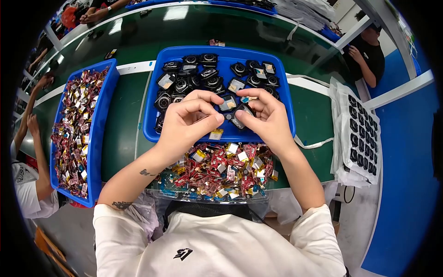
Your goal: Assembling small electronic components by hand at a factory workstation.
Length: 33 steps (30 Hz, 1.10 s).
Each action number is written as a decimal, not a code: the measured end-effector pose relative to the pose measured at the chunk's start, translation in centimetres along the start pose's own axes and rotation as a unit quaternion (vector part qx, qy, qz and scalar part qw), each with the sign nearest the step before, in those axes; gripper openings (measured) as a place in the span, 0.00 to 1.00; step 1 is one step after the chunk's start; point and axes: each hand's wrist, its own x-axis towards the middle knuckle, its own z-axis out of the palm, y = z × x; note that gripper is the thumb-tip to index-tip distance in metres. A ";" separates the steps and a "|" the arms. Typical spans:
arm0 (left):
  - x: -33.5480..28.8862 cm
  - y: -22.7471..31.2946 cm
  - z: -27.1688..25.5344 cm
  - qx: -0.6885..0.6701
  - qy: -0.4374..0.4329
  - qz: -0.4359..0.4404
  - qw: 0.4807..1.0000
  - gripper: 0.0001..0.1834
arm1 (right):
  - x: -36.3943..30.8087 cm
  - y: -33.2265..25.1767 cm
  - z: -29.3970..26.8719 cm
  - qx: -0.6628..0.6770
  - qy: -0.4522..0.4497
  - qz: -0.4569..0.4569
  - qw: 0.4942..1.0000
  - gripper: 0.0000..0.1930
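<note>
Both hands meet over the near part of a blue tray (290,117) that holds many black watch cases (208,58), some showing round backs and others open insides. Between the thumb and fingers of my right hand (270,117) is a black smartwatch case (240,121), tilted, its far part covered by the fingers. My left hand (189,117) is closed in a pinch just left of that case. Whatever its fingertips hold is too small to make out. Below the left fingertips shows a yellow-and-silver battery (216,134). Another open case (228,103) lies just beyond the fingertips.
In front of me, a clear tray (212,197) is heaped with red circuit boards and small batteries. A long blue bin (94,161) of similar parts stands left. Stacked white trays (340,138) with black pieces are at right. Other people work at left and far right.
</note>
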 end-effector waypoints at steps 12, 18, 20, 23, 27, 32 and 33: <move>-0.2 -0.8 0.4 0.279 0.064 0.067 0.956 0.04 | -1.3 0.2 1.9 0.081 -0.033 0.011 0.996 0.15; -0.2 -0.5 0.6 0.245 0.077 0.011 0.966 0.04 | -1.4 0.6 2.4 0.089 -0.009 -0.010 0.996 0.14; -0.2 -0.6 0.6 0.246 0.077 0.011 0.966 0.04 | -1.5 0.7 2.4 0.086 -0.013 -0.012 0.996 0.14; -0.3 -0.6 0.5 0.257 0.079 0.015 0.963 0.04 | -1.6 0.9 2.6 0.050 -0.004 -0.034 0.998 0.14; -0.3 -0.6 0.6 0.265 0.078 0.028 0.961 0.04 | -1.7 1.0 2.8 0.053 0.004 -0.048 0.997 0.13; -0.4 -0.3 0.7 0.286 0.070 0.043 0.955 0.02 | -1.6 1.1 2.9 0.043 0.011 -0.053 0.998 0.12; -0.4 -0.3 0.8 0.283 0.072 0.041 0.955 0.02 | -1.6 1.2 2.9 0.043 0.011 -0.053 0.998 0.12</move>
